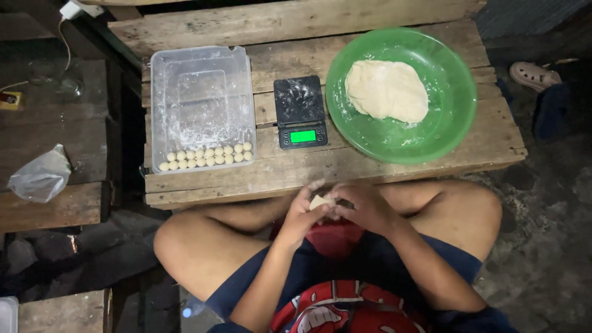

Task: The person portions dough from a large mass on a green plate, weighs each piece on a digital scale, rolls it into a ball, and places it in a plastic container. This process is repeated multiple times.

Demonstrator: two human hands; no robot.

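Head view: both forearms angle inward over the lap, meeting just below the front edge of the wooden counter (370, 166). The left hand (303, 216) and right hand (364, 206) cup a small dough piece (319, 201) between them, fingers of both curled closed around it. On the counter sit a clear plastic tray (203, 80) holding 2 rows of dough balls (206, 156), a black digital scale (300, 111), and a green bowl (453, 86) with a dough mass (386, 90).
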